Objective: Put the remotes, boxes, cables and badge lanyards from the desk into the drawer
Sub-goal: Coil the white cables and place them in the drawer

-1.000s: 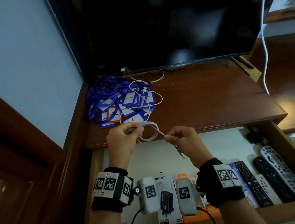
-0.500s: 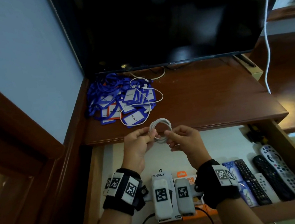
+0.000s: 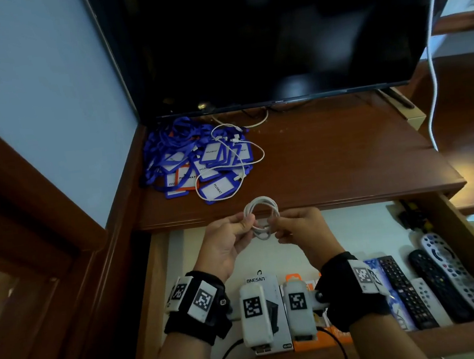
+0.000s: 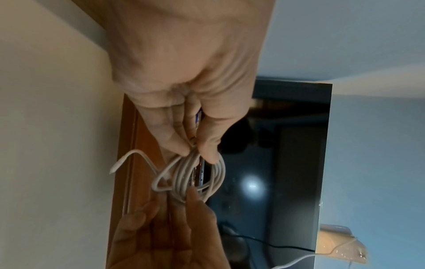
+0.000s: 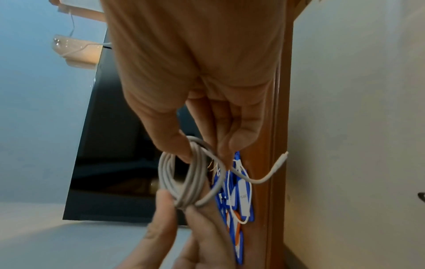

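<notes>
A white cable wound into a small coil (image 3: 261, 212) hangs over the desk's front edge, above the open drawer (image 3: 354, 231). My left hand (image 3: 246, 222) pinches the coil's left side. My right hand (image 3: 273, 226) pinches its right side. In the left wrist view, thumb and fingers of the left hand (image 4: 197, 151) clamp the coil (image 4: 195, 176), and a short end with its plug (image 4: 119, 163) sticks out. The right wrist view shows the right hand (image 5: 202, 152) on the coil (image 5: 186, 174). Blue badge lanyards (image 3: 198, 160) lie piled at the desk's back left, a loose white cable (image 3: 245, 160) draped over them.
Several remotes (image 3: 447, 273) lie in the drawer's right part and boxes (image 3: 271, 287) at its front, partly behind my wrists. A dark TV (image 3: 272, 33) stands at the desk's back. A white cord (image 3: 431, 68) hangs at the right. Bare desk wood (image 3: 331, 162) spreads mid-right.
The hands have come closer together and the stretched-out tail has been wound into the coil. The coil has shifted a little right, over the desk's front edge.
</notes>
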Tool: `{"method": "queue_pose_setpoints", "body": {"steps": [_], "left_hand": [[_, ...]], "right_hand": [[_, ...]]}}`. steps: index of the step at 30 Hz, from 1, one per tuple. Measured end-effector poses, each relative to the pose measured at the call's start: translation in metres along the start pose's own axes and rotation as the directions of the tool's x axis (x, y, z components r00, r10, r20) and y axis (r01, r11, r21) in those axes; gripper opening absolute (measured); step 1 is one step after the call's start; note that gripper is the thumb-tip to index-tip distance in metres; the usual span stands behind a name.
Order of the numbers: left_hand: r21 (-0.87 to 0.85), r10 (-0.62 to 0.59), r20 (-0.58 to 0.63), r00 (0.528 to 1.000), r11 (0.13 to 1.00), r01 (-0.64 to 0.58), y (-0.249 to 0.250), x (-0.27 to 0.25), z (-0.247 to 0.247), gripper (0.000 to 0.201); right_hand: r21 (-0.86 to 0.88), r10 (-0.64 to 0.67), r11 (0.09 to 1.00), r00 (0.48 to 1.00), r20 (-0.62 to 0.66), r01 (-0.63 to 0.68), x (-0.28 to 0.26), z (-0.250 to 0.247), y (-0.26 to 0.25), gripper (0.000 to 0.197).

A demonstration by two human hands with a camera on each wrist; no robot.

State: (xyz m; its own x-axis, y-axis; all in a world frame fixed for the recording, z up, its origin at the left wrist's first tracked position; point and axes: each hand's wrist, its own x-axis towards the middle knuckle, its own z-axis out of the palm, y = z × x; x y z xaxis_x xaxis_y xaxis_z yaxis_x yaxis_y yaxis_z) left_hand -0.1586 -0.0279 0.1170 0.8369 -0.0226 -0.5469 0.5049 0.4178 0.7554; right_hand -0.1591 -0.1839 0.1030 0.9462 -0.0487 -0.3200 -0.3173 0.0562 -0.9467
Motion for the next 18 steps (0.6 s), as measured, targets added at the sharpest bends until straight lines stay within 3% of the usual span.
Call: {"method": "queue_pose_setpoints", "body": {"steps": [5, 11, 18], "left_hand": [[0.021, -0.005, 0.032, 0.999, 1.000, 0.004, -0.0041, 0.0014, 0.0009, 0.018], [0.058, 0.024, 0.038, 0.999, 0.998, -0.027, -0.0027, 0.0041, 0.0022, 0.019], [0.050, 0.011, 0.135, 0.991, 0.999, -0.018, -0.0017, 0.0032, 0.0044, 0.024]], "right_hand": [[0.132, -0.045, 0.990, 0.999, 0.024, 0.041, -0.0062, 0.0002, -0.0037, 0.006], [0.226, -0.042, 0.974, 0.992, 0.117, 0.014, -0.0092, -0.0001, -0.0058, 0.023], [0.177, 0.047, 0.981, 0.978, 0.201, -0.083, -0.0107, -0.0055, -0.0055, 0.020]]}}
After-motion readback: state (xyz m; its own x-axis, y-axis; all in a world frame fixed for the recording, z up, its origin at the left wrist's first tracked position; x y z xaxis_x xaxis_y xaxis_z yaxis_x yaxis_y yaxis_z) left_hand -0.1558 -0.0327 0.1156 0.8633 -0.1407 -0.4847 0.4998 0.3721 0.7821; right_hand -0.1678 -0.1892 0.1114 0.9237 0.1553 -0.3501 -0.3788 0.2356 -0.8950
